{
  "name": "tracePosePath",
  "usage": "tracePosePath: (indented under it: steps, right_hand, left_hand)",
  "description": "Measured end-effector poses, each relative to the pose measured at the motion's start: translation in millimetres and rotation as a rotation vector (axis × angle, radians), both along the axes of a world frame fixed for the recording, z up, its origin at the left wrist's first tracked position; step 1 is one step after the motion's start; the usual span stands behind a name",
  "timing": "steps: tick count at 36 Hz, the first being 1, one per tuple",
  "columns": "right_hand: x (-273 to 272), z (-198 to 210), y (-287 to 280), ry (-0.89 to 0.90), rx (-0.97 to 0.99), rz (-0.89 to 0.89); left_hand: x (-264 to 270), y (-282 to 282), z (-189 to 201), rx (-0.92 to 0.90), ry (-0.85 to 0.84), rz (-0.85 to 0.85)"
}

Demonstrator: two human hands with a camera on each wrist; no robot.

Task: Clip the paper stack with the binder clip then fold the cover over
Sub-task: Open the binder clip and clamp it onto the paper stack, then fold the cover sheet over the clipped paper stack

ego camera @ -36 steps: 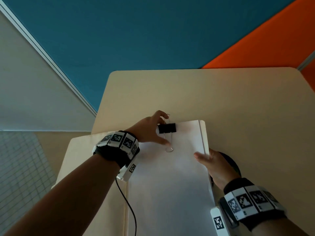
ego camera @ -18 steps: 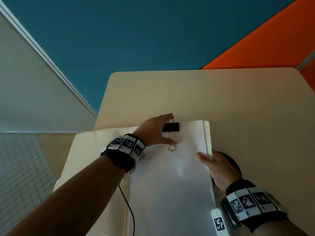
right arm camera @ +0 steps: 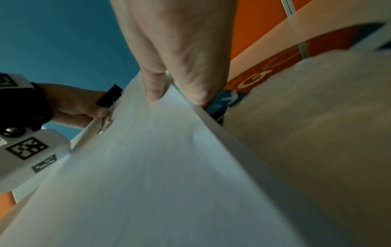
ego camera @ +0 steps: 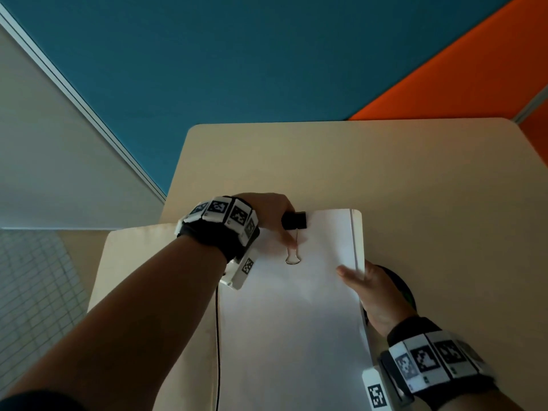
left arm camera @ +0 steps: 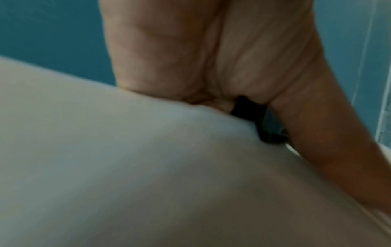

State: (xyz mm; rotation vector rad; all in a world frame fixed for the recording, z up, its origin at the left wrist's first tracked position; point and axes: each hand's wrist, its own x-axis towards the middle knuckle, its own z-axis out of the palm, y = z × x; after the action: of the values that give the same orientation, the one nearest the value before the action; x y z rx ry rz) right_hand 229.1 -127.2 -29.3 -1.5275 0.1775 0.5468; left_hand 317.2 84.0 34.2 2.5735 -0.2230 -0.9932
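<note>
Head view, frame centre: my left hand (ego camera: pixel 268 213) pinches the binder clip (ego camera: pixel 294 224) on the paper stack (ego camera: pixel 296 321). My right hand (ego camera: pixel 376 295) pinches the stack's right edge.

My beige table (ego camera: pixel 385 173) carries an open cream folder (ego camera: pixel 154 262) with the white paper stack (ego camera: pixel 296 321) on it, and a dark round object (ego camera: pixel 400 289) just beside the stack's right edge.

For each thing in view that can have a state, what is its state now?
binder clip: clamped on the stack's top edge, one wire handle flat on the paper.
paper stack: lying on the open folder.
folder cover: open, flat to the left.
left hand: grips the clip.
right hand: pinches the stack's right edge.
</note>
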Motion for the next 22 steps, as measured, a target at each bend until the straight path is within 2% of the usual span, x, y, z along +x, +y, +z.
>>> tracePosePath:
  steps: [5,9,13,16,18,20,22]
  right_hand:
    - [0.4,-2.5,-0.2,-0.007,-0.063,0.001]
    - [4.3,-4.2,-2.7,0.031,-0.101,-0.018]
    - [6.0,-5.2,-1.1,0.033,-0.118,-0.022]
    - [7.5,-7.4,-0.4,0.055,-0.158,-0.026]
    - [8.3,-8.2,0.3,0.064,-0.188,-0.021]
    - [8.6,-6.6,1.3,0.065,-0.214,-0.013]
    - [9.0,-4.6,2.2,0.063,-0.244,-0.006]
  left_hand:
    - [1.9,0.8,-0.8,-0.005,0.019,-0.010]
    - [-6.2,5.8,-4.0,0.006,-0.138,0.062]
    - [-39.3,40.8,-1.8,-0.051,-0.384,0.312]
    - [-85.0,79.1,-1.5,-0.061,-0.446,0.480]
    - [-124.9,108.3,-5.4,0.002,-0.495,0.653]
    - [-166.8,135.0,-10.9,0.103,-0.462,0.876]
    - [-211.8,164.8,-24.6,0.197,-0.289,1.097]
